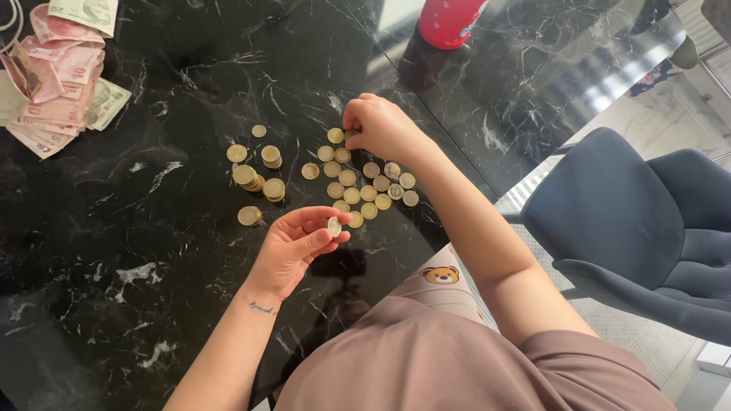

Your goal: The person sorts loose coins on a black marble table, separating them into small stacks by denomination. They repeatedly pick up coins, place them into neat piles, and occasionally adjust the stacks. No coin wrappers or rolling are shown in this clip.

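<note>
- Head view: a two-tone coin (333, 226) is pinched on edge between thumb and fingertips of the left hand (293, 247), just above the black marble worktop (114, 228).
- The right hand (381, 128) is closed over a coin at the far edge of the loose coin spread (365, 186); the grip itself is hidden.
- The small coin stacks (255, 179) lie up and left of the left hand, which is the nearer one.
- Being round, the coins show no long axis.

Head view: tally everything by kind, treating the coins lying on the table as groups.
Coin groups on the table: 2 (stacked coins, flat spread)
Single coin pinched in left hand: 1
Banknote heap: 1
Red container: 1
Blue chair: 1
Total: 6
</note>
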